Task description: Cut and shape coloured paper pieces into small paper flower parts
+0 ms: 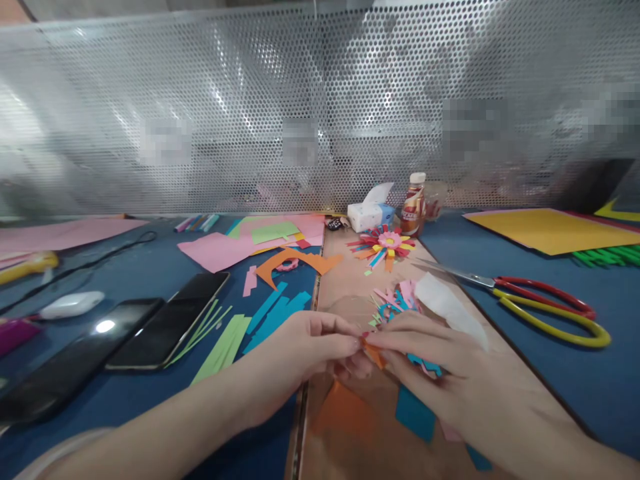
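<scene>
My left hand [305, 353] and my right hand [435, 367] meet over a brown paper sheet [350, 280] at the front of the table. Both pinch a small orange paper piece [373, 353] between their fingertips. A blue paper scrap [425, 365] shows under my right fingers. Just beyond the hands lies a cluster of pink and blue paper strips [397, 298] beside a white paper piece [447, 308]. Farther back rests a finished paper flower [384, 244] of red, pink and yellow strips.
Red and yellow scissors [545, 303] lie right of the brown sheet. Two dark phones [170, 319] and a white case [73, 304] lie at the left. Green, blue, orange and pink paper cuttings [270, 267] cover the middle. A tissue box [371, 213] and bottle [413, 204] stand by the perforated metal wall.
</scene>
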Motion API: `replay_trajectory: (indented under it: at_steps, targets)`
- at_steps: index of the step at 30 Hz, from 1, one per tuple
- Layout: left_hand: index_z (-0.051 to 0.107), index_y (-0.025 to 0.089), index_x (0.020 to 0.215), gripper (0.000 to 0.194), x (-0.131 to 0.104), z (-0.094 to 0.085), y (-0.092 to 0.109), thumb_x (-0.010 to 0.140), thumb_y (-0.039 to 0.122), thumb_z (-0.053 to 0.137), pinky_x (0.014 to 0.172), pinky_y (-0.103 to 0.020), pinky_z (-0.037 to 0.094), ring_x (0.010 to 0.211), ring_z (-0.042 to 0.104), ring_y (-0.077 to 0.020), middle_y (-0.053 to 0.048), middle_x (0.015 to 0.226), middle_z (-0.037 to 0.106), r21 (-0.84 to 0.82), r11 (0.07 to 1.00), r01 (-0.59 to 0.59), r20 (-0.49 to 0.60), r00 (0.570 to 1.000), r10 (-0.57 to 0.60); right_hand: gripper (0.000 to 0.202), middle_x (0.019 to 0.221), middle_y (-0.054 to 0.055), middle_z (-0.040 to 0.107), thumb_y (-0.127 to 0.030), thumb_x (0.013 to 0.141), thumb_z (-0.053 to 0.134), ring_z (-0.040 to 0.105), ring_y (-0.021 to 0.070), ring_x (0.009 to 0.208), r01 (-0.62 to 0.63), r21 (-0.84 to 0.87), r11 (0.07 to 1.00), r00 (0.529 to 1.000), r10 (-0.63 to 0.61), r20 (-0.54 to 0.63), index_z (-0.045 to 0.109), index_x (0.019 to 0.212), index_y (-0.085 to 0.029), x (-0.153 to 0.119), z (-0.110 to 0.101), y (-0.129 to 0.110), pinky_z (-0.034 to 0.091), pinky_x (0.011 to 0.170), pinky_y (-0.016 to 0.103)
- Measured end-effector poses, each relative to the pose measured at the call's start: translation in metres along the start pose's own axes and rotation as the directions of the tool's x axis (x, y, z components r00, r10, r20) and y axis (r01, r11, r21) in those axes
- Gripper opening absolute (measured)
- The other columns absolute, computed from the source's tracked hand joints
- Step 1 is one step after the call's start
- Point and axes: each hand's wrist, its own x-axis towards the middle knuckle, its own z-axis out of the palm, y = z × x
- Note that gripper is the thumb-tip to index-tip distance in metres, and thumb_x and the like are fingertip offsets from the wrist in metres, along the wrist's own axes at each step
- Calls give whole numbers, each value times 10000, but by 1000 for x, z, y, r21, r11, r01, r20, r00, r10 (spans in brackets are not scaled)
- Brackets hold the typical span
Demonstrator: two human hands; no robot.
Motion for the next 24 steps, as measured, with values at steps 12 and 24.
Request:
replay_trajectory:
  at_steps: [12, 24]
  targets:
    - [632, 108, 734, 82, 1, -1, 0, 709, 164, 578, 645, -220, 411, 632, 589, -112, -53, 662, 666, -106, 994, 10, 18, 1000, -8, 273, 867, 0, 661, -122, 760, 496, 606, 139, 799, 154, -138, 978, 988, -156, 0, 662, 894, -291, 1, -6, 0, 518, 660, 216]
    - [640, 113, 701, 98, 1, -2, 0, 726, 175, 567, 628, -212, 422, 611, 593, -110, -50, 643, 669, -118, 993, -3, 20, 1000, 5, 277, 787, -13, 662, -50, 713, 512, 616, 83, 700, 221, -117, 968, 971, -230, -63, 680, 823, -241, 3, -7, -4, 520, 644, 141]
